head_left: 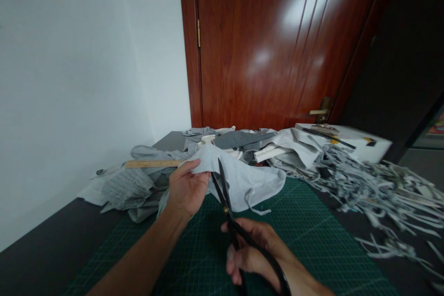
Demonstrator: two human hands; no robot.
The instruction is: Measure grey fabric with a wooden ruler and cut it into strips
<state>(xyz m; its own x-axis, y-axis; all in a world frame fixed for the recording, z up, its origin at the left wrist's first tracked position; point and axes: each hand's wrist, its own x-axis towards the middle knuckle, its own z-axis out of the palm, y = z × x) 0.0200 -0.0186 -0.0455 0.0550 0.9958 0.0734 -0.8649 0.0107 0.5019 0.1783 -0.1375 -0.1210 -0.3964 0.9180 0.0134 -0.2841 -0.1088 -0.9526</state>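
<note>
My left hand (189,190) pinches the near edge of a pale grey piece of cloth (239,178), lifting it above the green cutting mat (294,236). A thin cut strip (258,210) dangles from the cloth's lower edge. In my right hand (260,249) is a pair of black scissors (226,208), my fingers through the large handles. The scissor blades stand apart; one lies in front of the cloth and the other reaches beneath its edge, close to my left fingers.
Behind the mat lies a heap of grey and white cloth (138,185), with a wooden ruler (152,164) on its left part. Loose cut strips (374,194) pile up at right beside a white box (364,141). A wall (86,64) and a wooden door (256,46) stand behind.
</note>
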